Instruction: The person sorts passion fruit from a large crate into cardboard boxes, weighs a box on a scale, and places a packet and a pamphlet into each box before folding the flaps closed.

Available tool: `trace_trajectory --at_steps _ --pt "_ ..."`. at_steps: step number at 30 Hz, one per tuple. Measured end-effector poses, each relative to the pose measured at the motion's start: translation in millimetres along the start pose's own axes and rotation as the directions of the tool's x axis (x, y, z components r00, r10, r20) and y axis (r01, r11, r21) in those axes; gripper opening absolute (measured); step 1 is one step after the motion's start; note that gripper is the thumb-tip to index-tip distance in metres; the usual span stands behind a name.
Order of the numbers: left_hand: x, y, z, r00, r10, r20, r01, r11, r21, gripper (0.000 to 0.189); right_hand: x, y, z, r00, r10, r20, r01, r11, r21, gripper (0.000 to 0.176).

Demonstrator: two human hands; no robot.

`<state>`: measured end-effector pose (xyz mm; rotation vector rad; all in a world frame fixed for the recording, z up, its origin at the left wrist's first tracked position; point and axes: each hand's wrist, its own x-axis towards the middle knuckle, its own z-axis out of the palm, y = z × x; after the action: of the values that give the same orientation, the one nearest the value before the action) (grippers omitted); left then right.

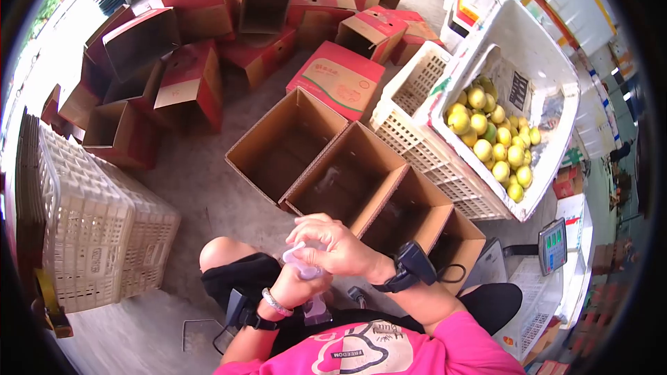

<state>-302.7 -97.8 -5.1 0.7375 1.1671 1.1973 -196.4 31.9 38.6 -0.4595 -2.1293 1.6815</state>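
Both hands are together in front of my lap, low in the middle of the head view. Between them is a translucent, whitish-purple plastic thing (310, 271), whose kind I cannot make out. My left hand (295, 287) is closed round its lower part, and a similar clear bit hangs below. From above, my right hand (335, 248) closes on the upper part, thumb pressed over it. The fingers partly hide the thing. Just beyond the hands stand open cardboard boxes (347, 179) in a row, their insides facing up.
Many red cartons (187, 87) lie about at the back left. A white foam box (552, 97) of yellow-green round fruit (497, 135) rests on a plastic crate (424, 146) at right. Stacked white crates (104, 229) stand left; a scale display (554, 246) is right.
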Motion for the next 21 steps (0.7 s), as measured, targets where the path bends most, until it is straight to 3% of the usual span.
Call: trace_trajectory --at_steps 3,4,6,8,9,10,12,13,14,17,19,21 --pt "0.4 25.7 -26.3 0.939 -0.287 0.190 0.331 0.905 -0.266 0.016 33.9 -15.9 -14.8 0.990 -0.112 -0.086 0.118 0.990 0.078 0.012" --pt "2.0 35.5 -32.8 0.934 -0.314 0.173 0.349 0.905 -0.243 0.016 42.3 -23.6 -15.0 0.971 0.180 -0.157 -0.083 0.871 0.483 0.014" --pt "3.6 46.9 -41.5 0.963 -0.268 0.024 0.262 0.917 -0.301 0.018 73.1 -2.4 -37.5 0.969 0.125 -0.213 0.059 0.720 0.691 0.016" --pt "3.0 46.9 -66.7 0.980 -0.180 -0.080 0.156 0.957 -0.244 0.022 105.2 28.9 -65.2 0.960 0.168 -0.223 -0.054 0.895 0.443 0.022" --pt "4.4 50.3 -79.2 0.974 -0.134 -0.180 0.097 0.975 -0.201 0.021 114.2 45.6 -77.6 0.922 0.190 -0.338 -0.153 0.979 0.133 0.029" --pt "5.9 61.9 -89.7 0.950 -0.037 -0.311 0.005 0.995 -0.102 0.020 123.6 51.7 -92.5 0.892 0.076 -0.445 -0.184 0.962 -0.204 0.033" --pt "16.3 65.3 -121.7 0.866 0.164 -0.472 -0.228 0.970 -0.080 0.016 145.5 65.7 -128.3 0.887 0.113 -0.448 -0.239 0.942 -0.236 0.030" --pt "20.6 68.1 -140.1 0.850 0.149 -0.505 -0.244 0.961 -0.127 0.015 159.9 88.1 -147.9 0.866 0.117 -0.486 -0.268 0.929 -0.256 0.026" --pt "27.8 72.3 -154.5 0.806 0.164 -0.569 -0.234 0.971 -0.052 0.014 174.8 112.2 -169.5 0.867 0.112 -0.485 -0.248 0.942 -0.226 0.022" --pt "53.2 63.5 -198.0 0.705 0.191 -0.682 -0.214 0.975 0.052 0.011 217.9 174.1 -232.1 0.838 0.285 -0.464 -0.485 0.779 -0.397 0.032" --pt "68.5 46.6 -220.9 0.671 0.217 -0.709 -0.224 0.971 0.086 0.011 242.7 221.8 -275.6 0.788 0.380 -0.484 -0.616 0.503 -0.607 0.049" --pt "82.8 31.5 -233.0 0.654 0.227 -0.721 -0.242 0.967 0.085 0.013 259.1 245.6 -309.8 0.784 0.414 -0.462 -0.589 0.262 -0.765 0.058"
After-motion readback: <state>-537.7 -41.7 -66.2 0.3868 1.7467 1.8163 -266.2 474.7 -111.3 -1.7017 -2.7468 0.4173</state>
